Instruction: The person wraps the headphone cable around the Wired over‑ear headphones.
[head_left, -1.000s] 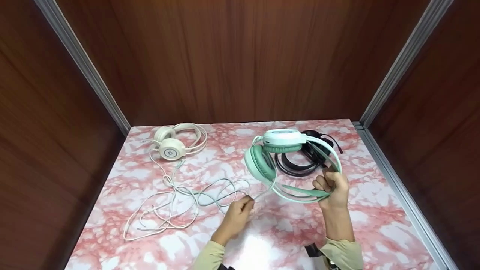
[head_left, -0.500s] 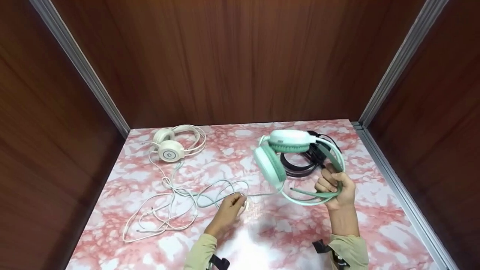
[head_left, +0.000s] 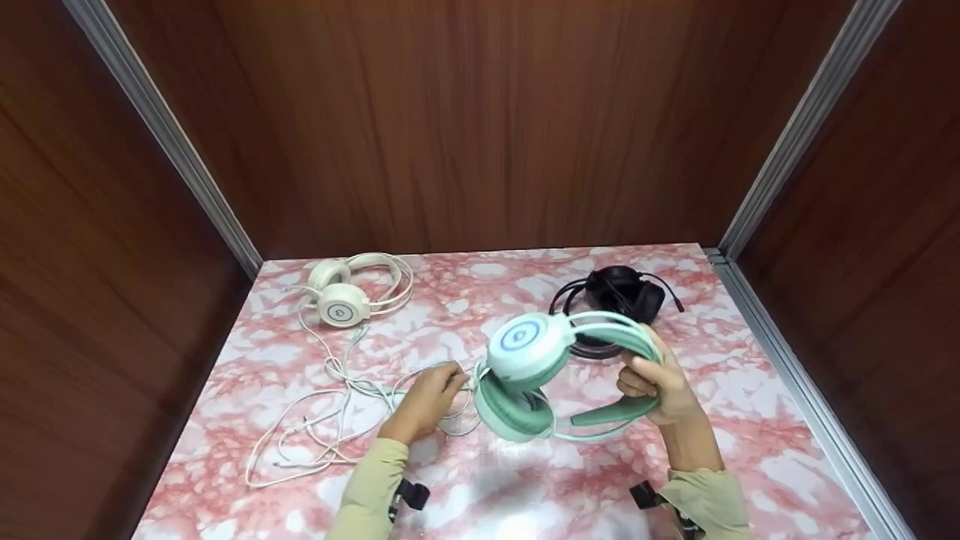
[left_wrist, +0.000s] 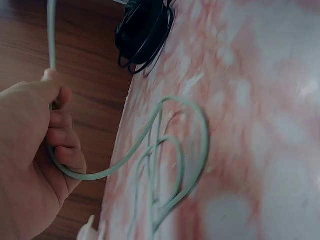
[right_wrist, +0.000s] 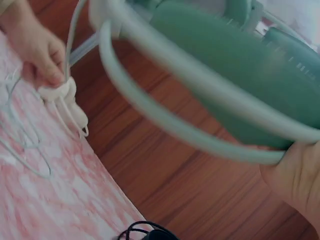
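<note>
Mint-green headphones (head_left: 529, 346) hang in the air over the table's middle, ear cups toward the left. My right hand (head_left: 667, 386) grips them by the headband; the right wrist view shows the green padded band (right_wrist: 240, 70) and its thin outer hoops close up. My left hand (head_left: 429, 397) pinches the pale green cable (left_wrist: 51, 35) a short way from the ear cups. In the left wrist view the cable runs through the curled fingers and drops in a loop to the table. Part of the black headset (head_left: 619, 292) is hidden behind the mint-green headphones.
Cream headphones (head_left: 343, 304) lie at the back left. Their cable (head_left: 259, 450) tangles with the green one on the left of the pink-and-white marbled table (head_left: 750, 420). The black headset lies at the back right, microphone boom outward. Brown wood-grain panels (head_left: 480, 127) enclose the back and sides.
The mint-green headphones have come down and tilted, so a round ear-cup face now shows upward. My left hand has moved left and slightly up with the cable. More of the black headset is visible.
</note>
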